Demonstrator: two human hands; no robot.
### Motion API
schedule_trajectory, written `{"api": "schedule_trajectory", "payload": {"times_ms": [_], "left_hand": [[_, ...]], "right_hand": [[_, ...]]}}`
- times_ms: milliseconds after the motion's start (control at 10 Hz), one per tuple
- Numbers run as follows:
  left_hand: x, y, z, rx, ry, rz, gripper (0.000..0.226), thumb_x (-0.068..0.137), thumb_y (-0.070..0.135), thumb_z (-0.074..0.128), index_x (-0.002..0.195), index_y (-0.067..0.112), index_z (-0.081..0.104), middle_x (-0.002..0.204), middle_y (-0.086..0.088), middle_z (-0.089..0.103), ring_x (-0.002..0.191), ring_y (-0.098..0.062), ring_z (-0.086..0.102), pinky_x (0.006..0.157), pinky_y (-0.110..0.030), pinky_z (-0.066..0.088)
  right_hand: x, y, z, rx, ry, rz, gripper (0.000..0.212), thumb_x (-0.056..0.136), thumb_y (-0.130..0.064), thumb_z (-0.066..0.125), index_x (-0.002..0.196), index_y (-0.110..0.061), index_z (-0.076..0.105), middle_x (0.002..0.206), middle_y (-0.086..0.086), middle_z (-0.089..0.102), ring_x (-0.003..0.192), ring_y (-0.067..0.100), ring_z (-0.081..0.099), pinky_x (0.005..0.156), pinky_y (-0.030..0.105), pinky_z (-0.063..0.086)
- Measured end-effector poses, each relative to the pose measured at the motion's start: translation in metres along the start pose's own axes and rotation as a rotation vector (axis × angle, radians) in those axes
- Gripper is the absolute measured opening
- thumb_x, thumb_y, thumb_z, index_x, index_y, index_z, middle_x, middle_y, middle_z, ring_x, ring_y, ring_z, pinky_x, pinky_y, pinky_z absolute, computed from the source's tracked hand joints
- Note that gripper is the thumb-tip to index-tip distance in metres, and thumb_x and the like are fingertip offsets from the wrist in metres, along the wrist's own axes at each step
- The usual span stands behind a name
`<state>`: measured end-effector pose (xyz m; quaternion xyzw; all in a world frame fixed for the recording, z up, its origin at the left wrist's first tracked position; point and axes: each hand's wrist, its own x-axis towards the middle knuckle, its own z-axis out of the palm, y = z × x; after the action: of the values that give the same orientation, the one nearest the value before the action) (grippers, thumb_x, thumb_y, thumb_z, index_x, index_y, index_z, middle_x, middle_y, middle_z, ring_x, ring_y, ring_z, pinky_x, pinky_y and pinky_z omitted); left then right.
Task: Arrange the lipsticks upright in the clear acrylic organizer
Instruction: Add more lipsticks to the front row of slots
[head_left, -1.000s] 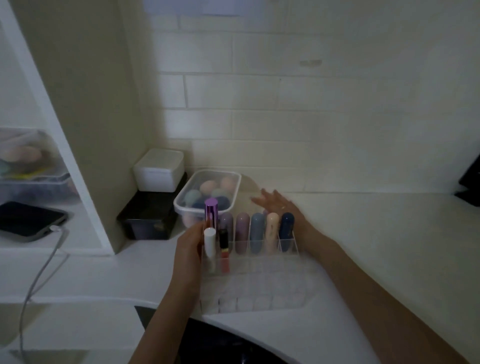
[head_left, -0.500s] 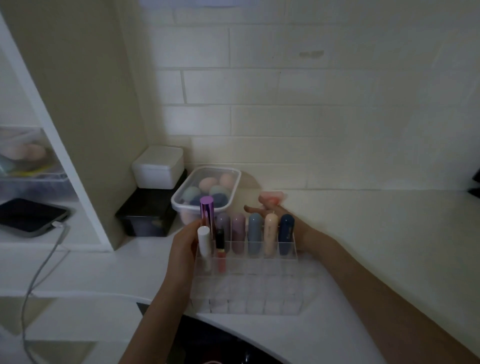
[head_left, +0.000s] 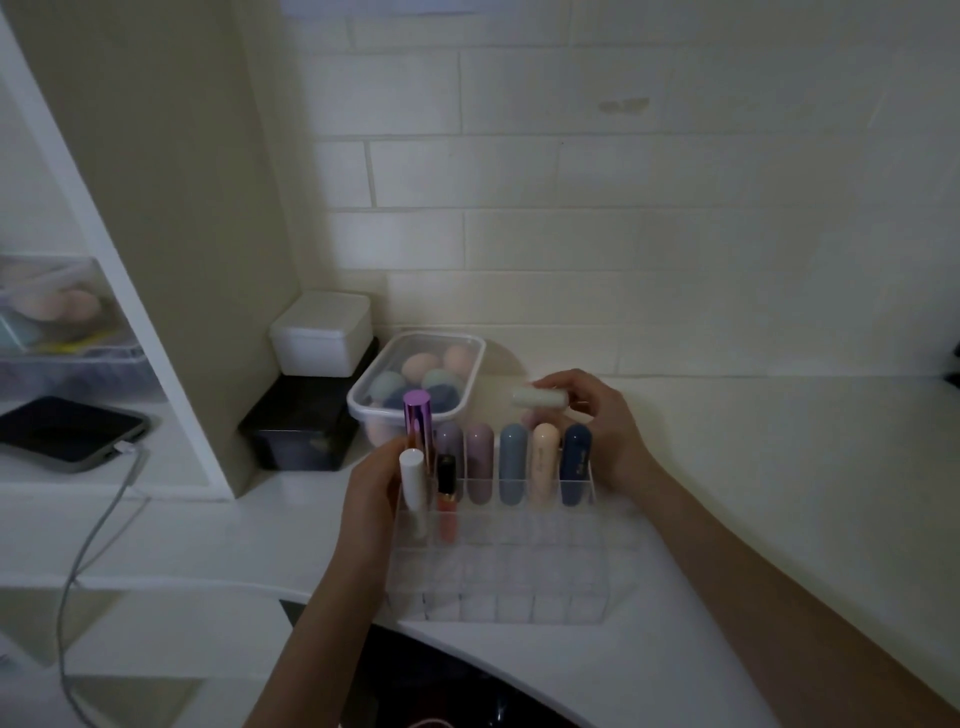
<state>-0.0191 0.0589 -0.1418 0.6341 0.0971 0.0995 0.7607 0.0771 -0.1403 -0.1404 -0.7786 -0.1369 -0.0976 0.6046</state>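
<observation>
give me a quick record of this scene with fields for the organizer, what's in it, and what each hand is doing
organizer: clear acrylic organizer on the white counter, front rows unfilled
back row: purple metallic lipstick, two mauve lipsticks, a blue-grey lipstick, a peach lipstick, a navy lipstick, all upright
second row: white tube, black-capped gloss
left hand: touches the organizer's left end by the white tube
right hand: holds a pale lipstick sideways behind the back row
behind: lidded tub of makeup sponges
</observation>
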Motion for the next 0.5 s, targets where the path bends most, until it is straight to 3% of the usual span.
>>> {"api": "schedule_trajectory", "payload": {"times_ms": [100,200,300,400,500], "left_hand": [[-0.009,0.002,0.0,-0.013,-0.017,0.031,0.032,0.091,0.021,0.048,0.069,0.02,0.072,0.08,-0.011,0.066,0.08,-0.026,0.061,0.078,-0.039,0.048],[-0.014,0.004,0.002,-0.037,-0.016,0.053,0.037,0.089,0.022,0.05,0.061,0.023,0.074,0.076,-0.012,0.066,0.077,-0.029,0.061,0.076,-0.04,0.048],[-0.01,0.002,0.002,-0.013,-0.019,0.055,0.03,0.089,0.025,0.05,0.069,0.021,0.071,0.07,-0.001,0.069,0.076,-0.023,0.061,0.075,-0.035,0.049],[-0.008,0.0,0.001,-0.032,-0.025,0.044,0.023,0.088,0.029,0.05,0.085,0.013,0.066,0.084,-0.009,0.067,0.083,-0.025,0.061,0.082,-0.037,0.05],[-0.005,-0.002,0.0,-0.072,0.004,0.021,0.036,0.082,0.034,0.053,0.098,0.005,0.065,0.098,-0.021,0.063,0.093,-0.033,0.058,0.092,-0.052,0.045]], "right_hand": [[0.003,0.004,-0.003,-0.003,0.005,0.013,0.027,0.069,-0.008,0.077,0.083,-0.027,0.063,0.087,-0.007,0.069,0.089,0.019,0.065,0.092,0.049,0.051],[0.004,0.007,-0.005,-0.02,0.042,0.018,0.029,0.07,-0.011,0.078,0.083,-0.028,0.058,0.086,-0.008,0.069,0.088,0.017,0.065,0.092,0.05,0.049],[0.005,0.007,-0.007,-0.045,0.122,0.054,0.024,0.07,-0.023,0.079,0.08,-0.025,0.057,0.082,-0.007,0.066,0.081,0.016,0.062,0.083,0.046,0.05],[0.005,0.013,-0.011,-0.191,0.199,0.077,0.028,0.07,-0.037,0.076,0.07,-0.025,0.05,0.075,0.003,0.061,0.065,0.016,0.053,0.065,0.045,0.051],[0.006,0.017,-0.013,-0.287,0.212,0.13,0.027,0.064,-0.042,0.067,0.072,-0.024,0.048,0.079,0.009,0.061,0.071,0.025,0.055,0.066,0.045,0.05]]}}
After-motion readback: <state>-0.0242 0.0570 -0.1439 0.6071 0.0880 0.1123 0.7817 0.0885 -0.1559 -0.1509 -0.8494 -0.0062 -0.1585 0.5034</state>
